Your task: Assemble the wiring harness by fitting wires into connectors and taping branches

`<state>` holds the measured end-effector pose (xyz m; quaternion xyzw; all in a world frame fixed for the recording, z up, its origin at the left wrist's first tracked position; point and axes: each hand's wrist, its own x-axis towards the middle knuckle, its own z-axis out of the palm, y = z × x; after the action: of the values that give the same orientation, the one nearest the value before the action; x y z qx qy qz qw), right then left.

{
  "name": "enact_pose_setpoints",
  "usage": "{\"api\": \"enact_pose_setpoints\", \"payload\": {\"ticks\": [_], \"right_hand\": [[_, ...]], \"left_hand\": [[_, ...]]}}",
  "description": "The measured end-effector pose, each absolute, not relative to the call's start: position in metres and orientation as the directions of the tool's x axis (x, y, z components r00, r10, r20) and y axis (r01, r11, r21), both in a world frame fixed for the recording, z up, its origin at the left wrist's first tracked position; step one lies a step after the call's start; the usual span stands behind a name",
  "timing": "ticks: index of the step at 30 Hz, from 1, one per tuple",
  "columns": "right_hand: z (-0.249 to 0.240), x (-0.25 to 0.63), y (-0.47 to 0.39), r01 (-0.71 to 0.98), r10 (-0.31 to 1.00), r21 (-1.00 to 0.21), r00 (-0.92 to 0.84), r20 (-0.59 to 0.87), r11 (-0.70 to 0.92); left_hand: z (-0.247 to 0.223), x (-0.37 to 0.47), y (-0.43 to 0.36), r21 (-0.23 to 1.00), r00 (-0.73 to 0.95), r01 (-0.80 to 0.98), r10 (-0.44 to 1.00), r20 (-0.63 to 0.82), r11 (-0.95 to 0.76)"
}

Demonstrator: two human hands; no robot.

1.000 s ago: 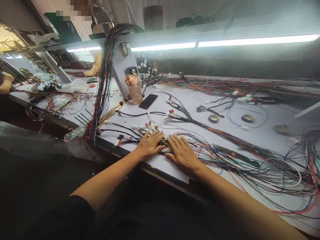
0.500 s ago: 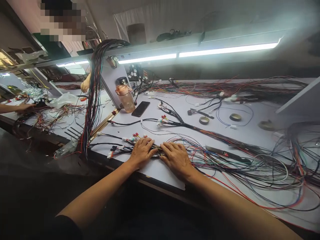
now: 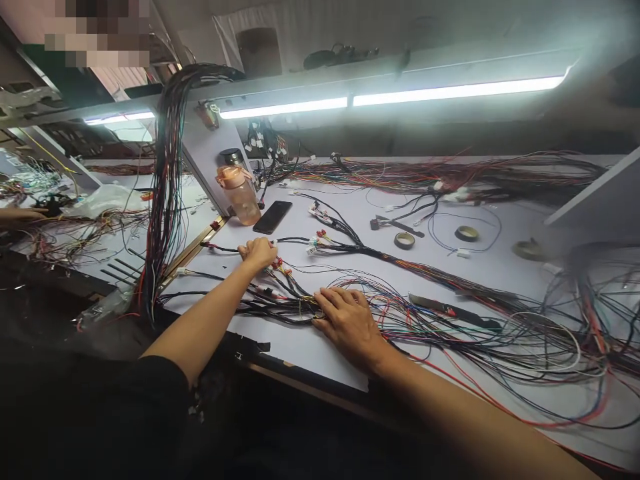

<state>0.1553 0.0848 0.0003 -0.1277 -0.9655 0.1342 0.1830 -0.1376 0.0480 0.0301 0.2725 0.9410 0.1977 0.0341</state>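
Note:
My right hand [image 3: 349,323] is curled over a wire harness [image 3: 295,308] near the table's front edge, fingers pressing the bundle where black-sleeved branches fan out to the left. My left hand [image 3: 259,253] is closed, back upward, beyond those branches. What it grips is hidden under the fingers. Red connectors [image 3: 281,265] at a branch end show just beside it. Loose coloured wires [image 3: 420,333] run from under my right hand toward the right. Behind lies a second harness [image 3: 373,252], with white and red connectors at its branch ends.
A smartphone [image 3: 273,217] and a bottle [image 3: 240,197] stand or lie at the back left. Tape rolls [image 3: 405,241] and a dark knife-like tool [image 3: 455,311] lie to the right. A thick wire bundle [image 3: 167,180] hangs from the shelf. Another person's hand [image 3: 25,213] is at far left.
My left hand has left the harness beside my right hand and moved up and left, past the branch ends. My right hand stays on the bundle. The view has shifted slightly.

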Motion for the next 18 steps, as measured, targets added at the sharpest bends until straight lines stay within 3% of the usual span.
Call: {"api": "enact_pose_setpoints", "payload": {"ticks": [3,7,9,11,13,18], "right_hand": [[0.001,0.155,0.085,0.198,0.294,-0.304,-0.904,0.312,0.932],[0.000,0.156,0.084,0.174,0.277,-0.326,-0.913,0.301,0.929],[0.004,0.158,0.087,0.150,0.282,-0.372,-0.902,0.329,0.916],[0.015,0.161,0.094,0.127,0.318,-0.435,-0.859,0.401,0.891],[0.036,0.163,0.105,0.102,0.381,-0.502,-0.782,0.494,0.859],[0.115,0.152,0.124,-0.035,0.491,-0.650,-0.626,0.606,0.759]], "left_hand": [[0.039,-0.137,0.049,0.518,-0.847,0.469,0.531,0.033,0.715],[0.073,-0.128,0.049,0.735,-0.827,0.446,0.550,0.119,0.511],[0.094,-0.118,0.048,0.841,-0.805,0.420,0.568,0.172,0.341],[0.113,-0.103,0.046,0.946,-0.758,0.322,0.608,0.236,0.034],[0.130,-0.083,0.042,0.958,-0.689,0.247,0.668,0.281,-0.148],[0.164,-0.025,0.035,0.925,-0.549,0.270,0.746,0.376,-0.268]]}}
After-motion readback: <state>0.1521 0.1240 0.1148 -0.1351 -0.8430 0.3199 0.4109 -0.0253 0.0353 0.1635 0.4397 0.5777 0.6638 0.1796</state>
